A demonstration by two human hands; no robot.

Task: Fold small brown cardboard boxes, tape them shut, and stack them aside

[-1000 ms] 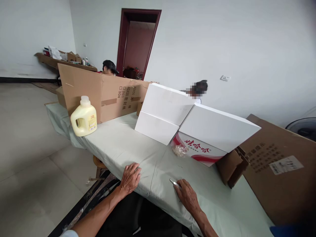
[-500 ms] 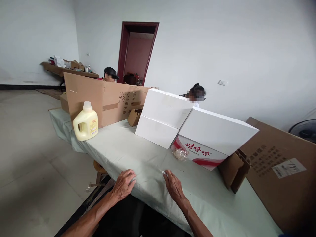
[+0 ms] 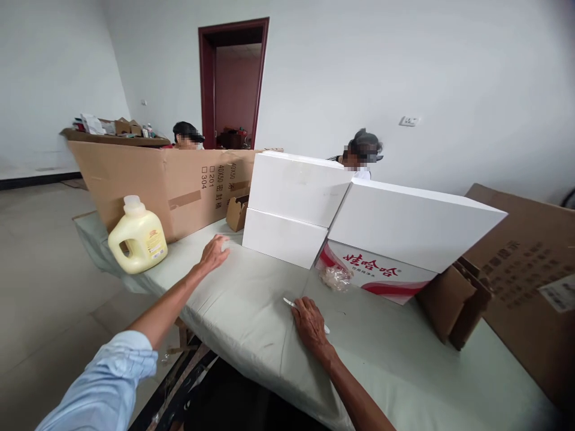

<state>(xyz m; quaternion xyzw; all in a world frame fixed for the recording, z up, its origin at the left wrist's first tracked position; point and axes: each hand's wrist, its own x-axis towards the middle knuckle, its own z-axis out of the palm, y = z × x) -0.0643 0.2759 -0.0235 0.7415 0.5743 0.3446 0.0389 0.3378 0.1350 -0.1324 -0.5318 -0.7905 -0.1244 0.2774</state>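
Observation:
My left hand (image 3: 214, 254) reaches over the table, fingers apart and holding nothing. It is nearest to a small brown cardboard box (image 3: 234, 214) behind it, without touching it. Low over the cloth, my right hand (image 3: 309, 322) is closed on a slim white tool (image 3: 288, 302); one end sticks out past the fingers and the other shows by the wrist. Its exact kind is hidden under the palm. Beyond that hand lies a crumpled clear plastic bundle (image 3: 336, 278), against a white box with red print (image 3: 375, 269).
A yellow jug (image 3: 139, 236) stands at the left table edge before a large carton (image 3: 188, 191). White boxes (image 3: 291, 200) form a barrier at the back. On the right are folded cardboard (image 3: 453, 302) and a big carton (image 3: 516, 257). Two people sit behind the boxes.
My left hand has moved forward and left, away from the table's near edge. My right hand has turned palm-down, so more of the white tool shows. The view has shifted slightly.

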